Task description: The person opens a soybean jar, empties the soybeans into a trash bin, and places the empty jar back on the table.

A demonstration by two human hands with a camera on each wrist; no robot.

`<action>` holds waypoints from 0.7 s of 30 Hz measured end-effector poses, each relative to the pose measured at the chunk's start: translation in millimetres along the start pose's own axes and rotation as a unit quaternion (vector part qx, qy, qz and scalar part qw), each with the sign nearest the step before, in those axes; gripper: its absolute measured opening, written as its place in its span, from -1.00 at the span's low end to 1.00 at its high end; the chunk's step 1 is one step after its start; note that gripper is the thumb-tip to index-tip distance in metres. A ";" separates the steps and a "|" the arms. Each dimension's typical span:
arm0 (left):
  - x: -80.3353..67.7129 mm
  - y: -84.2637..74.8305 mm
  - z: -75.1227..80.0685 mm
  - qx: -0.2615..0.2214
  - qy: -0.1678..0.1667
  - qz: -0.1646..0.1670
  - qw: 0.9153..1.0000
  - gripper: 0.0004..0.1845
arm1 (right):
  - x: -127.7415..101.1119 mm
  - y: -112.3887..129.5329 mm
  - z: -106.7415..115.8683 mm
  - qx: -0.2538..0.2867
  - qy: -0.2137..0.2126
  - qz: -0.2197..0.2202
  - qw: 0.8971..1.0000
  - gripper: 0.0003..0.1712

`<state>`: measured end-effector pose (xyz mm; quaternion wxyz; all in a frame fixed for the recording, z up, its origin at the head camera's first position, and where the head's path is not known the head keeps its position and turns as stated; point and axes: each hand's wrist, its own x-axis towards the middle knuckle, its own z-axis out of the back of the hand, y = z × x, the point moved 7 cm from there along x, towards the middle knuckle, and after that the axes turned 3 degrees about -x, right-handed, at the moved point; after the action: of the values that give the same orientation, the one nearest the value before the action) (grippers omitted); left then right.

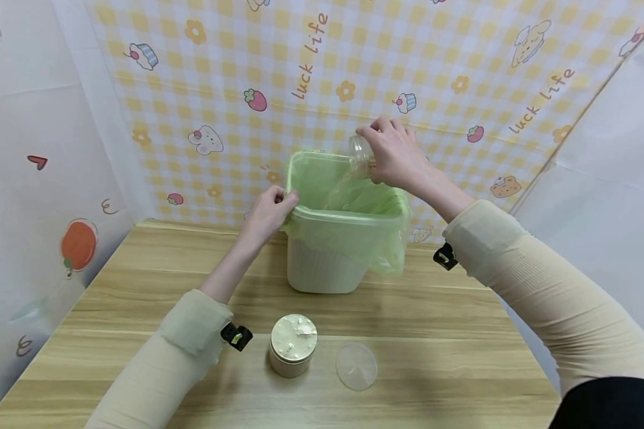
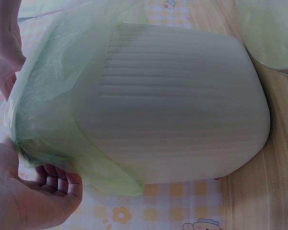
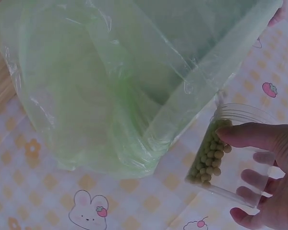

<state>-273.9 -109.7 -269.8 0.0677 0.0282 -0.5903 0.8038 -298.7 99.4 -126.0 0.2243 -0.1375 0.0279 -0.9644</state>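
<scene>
A white ribbed trash bin [image 1: 322, 268] stands at the back of the table, lined with a green bag [image 1: 378, 244] folded over its rim. My left hand [image 1: 271, 210] grips the bagged rim at the left corner, its fingers curled. My right hand [image 1: 399, 155] holds a clear jar [image 1: 358, 152] tipped over the bin's opening at the right. A pale streak falls from the jar's mouth into the bag. In the right wrist view, small round yellowish-green balls [image 3: 211, 160] still lie along the jar's lower side. The bottom of the bag is hidden.
Nearer the front of the table [image 1: 445, 369] stands a cylindrical container [image 1: 294, 345] with a pale, wrinkled top. Beside it lies a clear round lid [image 1: 356, 366]. A checked cloth [image 1: 220, 89] hangs behind the bin.
</scene>
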 end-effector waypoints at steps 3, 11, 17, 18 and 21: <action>-0.3 0.1 -0.4 0.001 -0.001 0.001 1.000 -0.63 | -0.2 0.6 -0.3 -0.005 -0.002 0.003 1.000 -0.01; -0.7 0.7 -1.4 0.001 0.002 0.005 1.000 -0.61 | -0.5 1.2 -0.8 -0.021 -0.007 0.008 1.000 -0.03; -0.5 1.6 -1.3 -0.001 -0.003 0.003 1.000 -0.63 | 0.0 2.5 0.1 -0.035 -0.018 0.015 0.999 -0.05; -0.4 1.7 -1.2 -0.001 -0.005 0.003 1.000 -0.64 | -0.1 2.7 0.1 -0.037 -0.019 0.016 0.999 -0.06; -0.1 1.7 -1.3 0.000 -0.007 0.003 1.000 -0.63 | -0.3 3.1 0.2 -0.043 -0.023 0.020 0.999 -0.08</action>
<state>-274.1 -109.0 -271.9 0.0608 0.0320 -0.5911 0.8037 -297.1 96.7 -126.2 0.2379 -0.1689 0.0664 -0.9542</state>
